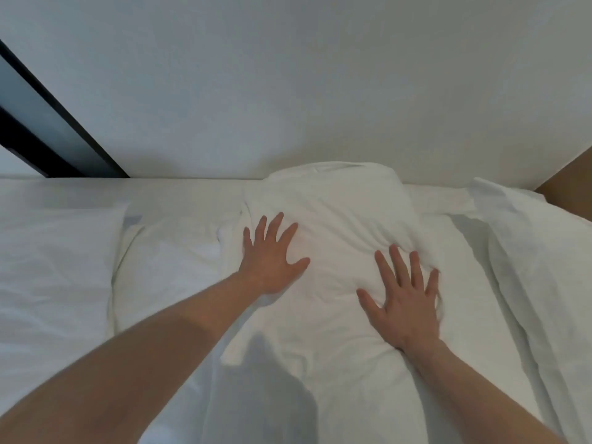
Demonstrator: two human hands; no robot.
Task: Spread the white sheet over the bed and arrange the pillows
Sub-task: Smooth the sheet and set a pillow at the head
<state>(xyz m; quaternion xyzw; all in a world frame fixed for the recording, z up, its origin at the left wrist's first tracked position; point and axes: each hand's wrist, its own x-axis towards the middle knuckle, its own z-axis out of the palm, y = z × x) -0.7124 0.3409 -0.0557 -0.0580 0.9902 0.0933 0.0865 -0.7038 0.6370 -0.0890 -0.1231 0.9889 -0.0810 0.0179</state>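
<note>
Bed (pixel 64 193): white sheet (pixel 48 283) spread. Pillow (pixel 333 225) at centre against pale wall (pixel 288 75). Left hand (pixel 272 254), right hand (pixel 403 296): grip released, flat on pillow. Dark frame (pixel 57 133) upper left.

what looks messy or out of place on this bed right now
The middle pillow under both the left hand and the right hand is crumpled and lies lengthwise toward the wall, not along it. The sheet at right is bunched in folds, not spread flat.
</note>
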